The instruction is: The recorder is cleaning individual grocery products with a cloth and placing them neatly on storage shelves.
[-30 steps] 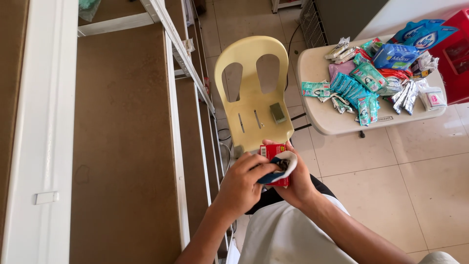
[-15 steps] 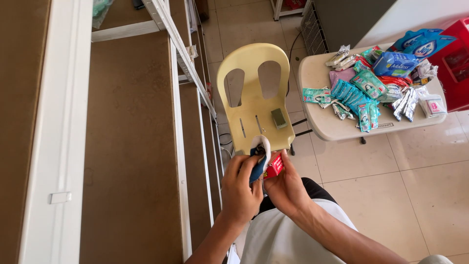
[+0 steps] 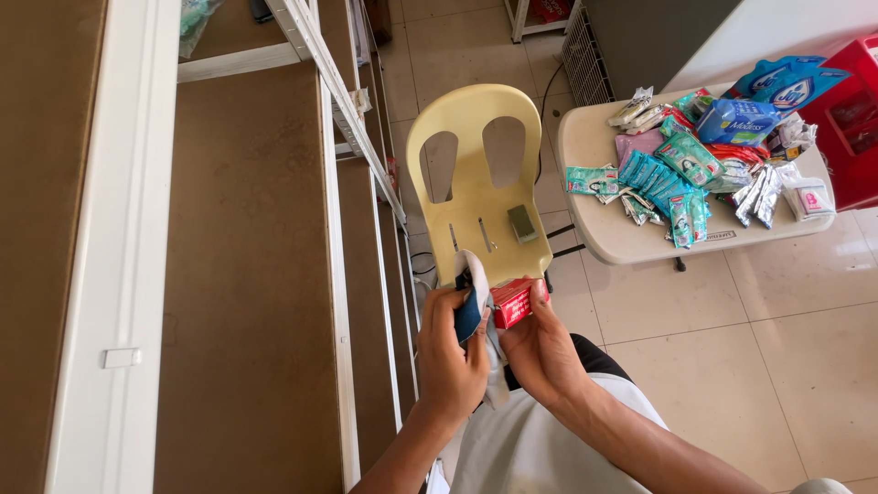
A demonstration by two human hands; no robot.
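Tiled floor (image 3: 777, 366) all around, with a pale yellow plastic chair (image 3: 476, 183) at 12 o'clock from the hands and a small greenish block (image 3: 522, 222) sitting on its seat. Up at 2 o'clock a white desk (image 3: 622, 240) is piled with loose green, blue and silver sachets (image 3: 677, 178), and a red crate (image 3: 855, 128) sits just past it, though I can't tell what's inside. Left hand (image 3: 450, 352) has its grip closed around a white and blue cloth (image 3: 473, 302), right hand (image 3: 541, 352) pinches a small red box (image 3: 512, 302) right beside it, both above the lap.
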